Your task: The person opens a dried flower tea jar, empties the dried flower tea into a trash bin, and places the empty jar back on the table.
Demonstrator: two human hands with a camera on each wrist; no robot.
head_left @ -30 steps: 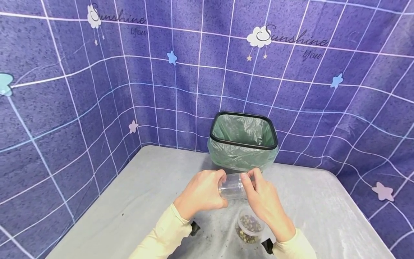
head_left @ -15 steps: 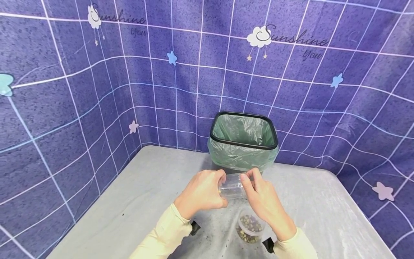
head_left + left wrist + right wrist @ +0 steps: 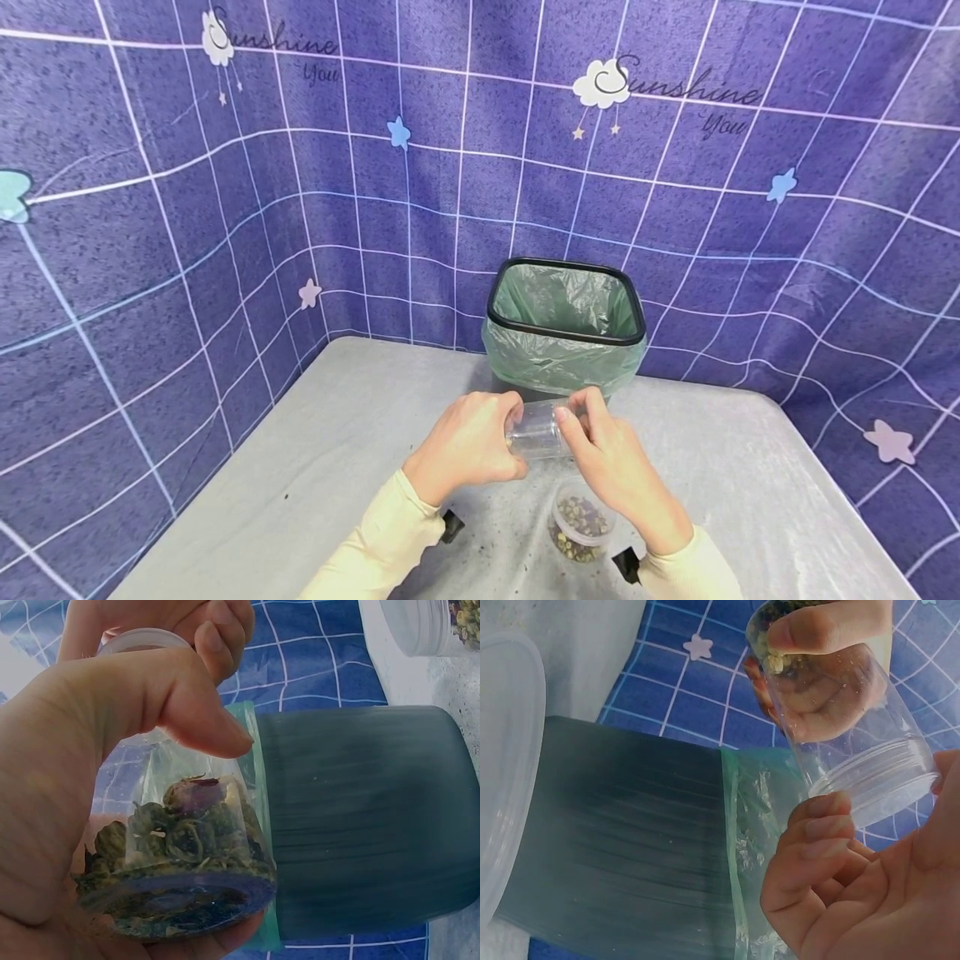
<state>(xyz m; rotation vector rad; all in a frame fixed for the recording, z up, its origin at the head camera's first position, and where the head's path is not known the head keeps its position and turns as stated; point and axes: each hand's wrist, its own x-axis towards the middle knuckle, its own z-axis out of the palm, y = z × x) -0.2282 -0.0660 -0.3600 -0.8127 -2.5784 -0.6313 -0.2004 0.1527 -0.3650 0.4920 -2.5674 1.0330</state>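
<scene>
My left hand (image 3: 472, 442) grips a clear plastic jar (image 3: 536, 429) around its base end, thumb on one side and fingers on the other. The jar is tilted nearly onto its side in the head view, held above the table. Dried flowers and herbs (image 3: 199, 825), with one purplish bud among them, are gathered at the base end. At the other end, my right hand (image 3: 611, 454) pinches the ridged, translucent lid end (image 3: 885, 787) between thumb and fingers. Below the right hand, a second clear tub (image 3: 581, 525) of dried plant pieces stands on the table.
A dark bin (image 3: 630, 832) with a green plastic liner (image 3: 562, 358) and black rim stands just beyond the hands. Small dark crumbs lie on the grey table cover (image 3: 360, 417). Behind hangs a blue-purple gridded curtain (image 3: 450, 167).
The right wrist has shifted slightly to the right, its fingers still at the lid end. The left hand and jar stay almost where they were.
</scene>
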